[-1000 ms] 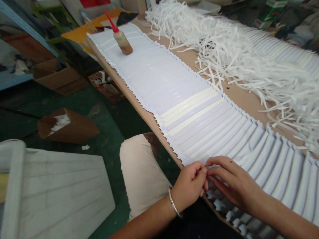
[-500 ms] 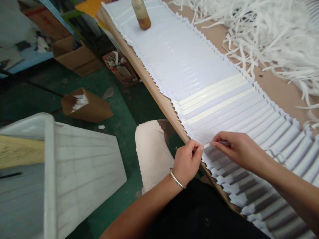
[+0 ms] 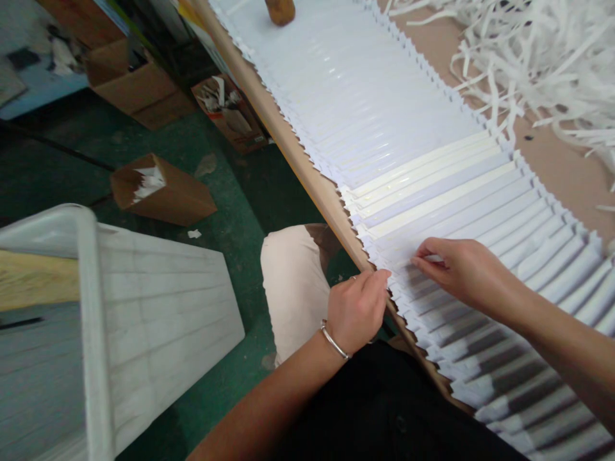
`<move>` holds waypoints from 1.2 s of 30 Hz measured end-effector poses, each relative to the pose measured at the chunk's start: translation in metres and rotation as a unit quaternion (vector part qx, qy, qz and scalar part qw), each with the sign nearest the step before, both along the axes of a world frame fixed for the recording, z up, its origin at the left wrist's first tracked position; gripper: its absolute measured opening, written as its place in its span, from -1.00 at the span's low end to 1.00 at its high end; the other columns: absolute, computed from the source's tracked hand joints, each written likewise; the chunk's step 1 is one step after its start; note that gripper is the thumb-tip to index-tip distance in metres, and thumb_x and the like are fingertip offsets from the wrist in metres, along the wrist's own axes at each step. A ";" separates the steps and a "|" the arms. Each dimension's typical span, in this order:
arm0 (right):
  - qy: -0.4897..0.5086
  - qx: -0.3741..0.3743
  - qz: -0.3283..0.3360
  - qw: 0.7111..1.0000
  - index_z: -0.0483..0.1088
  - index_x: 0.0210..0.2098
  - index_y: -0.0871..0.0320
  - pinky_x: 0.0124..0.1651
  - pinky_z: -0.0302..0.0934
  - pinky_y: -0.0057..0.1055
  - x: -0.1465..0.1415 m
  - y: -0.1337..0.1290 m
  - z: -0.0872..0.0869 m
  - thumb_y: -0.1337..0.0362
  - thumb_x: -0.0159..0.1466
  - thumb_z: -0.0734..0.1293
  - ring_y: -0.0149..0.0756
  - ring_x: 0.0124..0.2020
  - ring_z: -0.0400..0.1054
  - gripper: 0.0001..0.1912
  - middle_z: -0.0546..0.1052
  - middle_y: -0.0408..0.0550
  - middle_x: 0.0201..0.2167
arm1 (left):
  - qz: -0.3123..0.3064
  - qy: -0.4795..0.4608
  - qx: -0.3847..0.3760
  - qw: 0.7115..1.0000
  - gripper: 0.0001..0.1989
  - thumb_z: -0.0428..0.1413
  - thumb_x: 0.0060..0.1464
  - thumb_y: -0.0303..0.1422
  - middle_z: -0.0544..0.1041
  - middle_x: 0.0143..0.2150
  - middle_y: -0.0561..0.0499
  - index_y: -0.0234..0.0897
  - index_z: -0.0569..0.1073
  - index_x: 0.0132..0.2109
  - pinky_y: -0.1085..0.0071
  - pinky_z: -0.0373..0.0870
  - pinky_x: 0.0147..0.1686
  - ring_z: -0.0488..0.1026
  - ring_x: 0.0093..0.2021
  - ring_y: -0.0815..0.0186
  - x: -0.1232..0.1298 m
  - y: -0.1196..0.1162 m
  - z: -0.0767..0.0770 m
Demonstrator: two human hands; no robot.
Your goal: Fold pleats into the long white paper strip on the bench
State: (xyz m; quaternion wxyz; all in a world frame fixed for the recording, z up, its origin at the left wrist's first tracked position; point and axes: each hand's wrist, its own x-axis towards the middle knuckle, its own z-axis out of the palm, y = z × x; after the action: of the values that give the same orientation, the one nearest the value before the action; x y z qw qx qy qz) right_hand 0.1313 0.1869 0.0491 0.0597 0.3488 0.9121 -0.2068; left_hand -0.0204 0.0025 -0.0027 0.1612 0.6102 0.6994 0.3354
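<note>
Long white paper strips (image 3: pixel 485 221) lie in an overlapping row along the table, their ends making a jagged edge; a few near the middle look cream-coloured. My left hand (image 3: pixel 358 307), with a silver bangle at the wrist, is closed at the near edge of the row, its fingertips pinched at the end of a strip. My right hand (image 3: pixel 456 266) is over the row just to the right, thumb and forefinger pinched together on the same white strip. Most of that strip is hidden under the right hand.
A brown-bottomed bottle (image 3: pixel 280 11) stands on the row's far end. A heap of loose white strips (image 3: pixel 542 64) covers the table's far right. Left of the table are cardboard boxes (image 3: pixel 177 198) and a large white bin (image 3: pixel 168 320) on the green floor.
The strip that was stretched between my hands now lies lower against the row. My right hand has moved slightly up, and my left fingers have flattened at the edge. The view has shifted a little.
</note>
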 end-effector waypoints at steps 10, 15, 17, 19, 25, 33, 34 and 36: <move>0.006 0.009 -0.004 1.000 0.53 -0.33 0.01 -0.38 0.13 -0.34 -0.002 -0.002 -0.003 0.10 0.35 0.31 -0.23 -0.51 0.44 -0.79 0.61 -0.11 -0.51 | -0.042 0.149 -0.038 0.987 -0.60 0.00 0.44 -0.47 0.58 -0.23 -0.02 -0.22 0.48 0.32 0.34 0.51 -0.28 0.56 -0.25 0.25 0.001 0.005 0.002; -0.012 0.024 -0.008 1.000 0.52 -0.30 0.02 -0.36 0.12 -0.31 0.003 0.002 0.002 0.05 0.36 0.30 -0.15 -0.44 0.49 -0.76 0.64 -0.06 -0.46 | -0.022 0.175 -0.029 0.984 -0.62 0.03 0.43 -0.47 0.59 -0.19 -0.03 -0.24 0.49 0.30 0.30 0.49 -0.31 0.56 -0.26 0.23 0.004 0.007 0.001; -0.011 0.019 -0.023 0.999 0.52 -0.29 0.01 -0.35 0.14 -0.30 0.013 0.017 0.009 0.01 0.35 0.31 -0.13 -0.43 0.50 -0.74 0.64 -0.06 -0.45 | -0.019 0.179 -0.024 0.983 -0.62 0.04 0.41 -0.48 0.58 -0.20 -0.03 -0.26 0.49 0.29 0.28 0.48 -0.33 0.55 -0.28 0.22 0.005 0.007 0.001; -0.013 0.006 -0.046 0.999 0.54 -0.28 0.00 -0.33 0.17 -0.29 0.030 0.040 0.018 -0.01 0.33 0.33 -0.12 -0.42 0.51 -0.74 0.63 -0.07 -0.47 | -0.016 0.180 -0.017 0.983 -0.63 0.05 0.40 -0.49 0.57 -0.23 -0.03 -0.26 0.50 0.27 0.29 0.47 -0.35 0.55 -0.29 0.22 0.005 0.007 0.000; -0.046 0.040 -0.167 0.984 0.57 -0.29 0.06 -0.26 0.18 -0.27 0.082 0.114 0.031 0.00 0.29 0.39 -0.19 -0.40 0.45 -0.73 0.61 -0.06 -0.46 | -0.016 0.176 0.014 0.984 -0.66 0.05 0.39 -0.51 0.59 -0.22 -0.04 -0.28 0.52 0.22 0.31 0.48 -0.32 0.56 -0.30 0.22 0.000 0.007 -0.003; -0.016 0.024 -0.197 0.980 0.57 -0.34 0.08 -0.32 0.16 -0.32 0.087 0.130 0.009 -0.06 0.24 0.38 -0.23 -0.41 0.41 -0.66 0.59 -0.06 -0.45 | -0.014 0.171 0.049 0.984 -0.67 -0.02 0.42 -0.50 0.62 -0.19 -0.05 -0.29 0.49 0.21 0.27 0.52 -0.36 0.58 -0.32 0.20 -0.004 0.009 -0.005; -0.014 0.025 -0.196 0.980 0.57 -0.36 0.08 -0.33 0.15 -0.33 0.086 0.129 0.009 -0.06 0.23 0.38 -0.24 -0.42 0.41 -0.67 0.59 -0.06 -0.47 | -0.014 0.170 0.049 0.984 -0.67 -0.02 0.42 -0.51 0.62 -0.19 -0.05 -0.29 0.48 0.21 0.27 0.52 -0.36 0.58 -0.32 0.21 -0.004 0.009 -0.005; -0.018 0.020 -0.191 0.981 0.57 -0.37 0.07 -0.36 0.14 -0.34 0.083 0.129 0.011 -0.05 0.22 0.38 -0.25 -0.45 0.40 -0.68 0.58 -0.08 -0.50 | -0.014 0.167 0.050 0.985 -0.67 -0.03 0.42 -0.52 0.62 -0.18 -0.06 -0.29 0.48 0.21 0.28 0.53 -0.35 0.59 -0.32 0.21 -0.004 0.009 -0.005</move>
State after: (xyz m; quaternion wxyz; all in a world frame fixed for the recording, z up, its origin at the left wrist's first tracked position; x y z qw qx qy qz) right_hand 0.2139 0.3155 0.0597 0.0282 0.5215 0.8312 -0.1904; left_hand -0.0243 0.0119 -0.0077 0.0160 0.6748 0.6899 0.2614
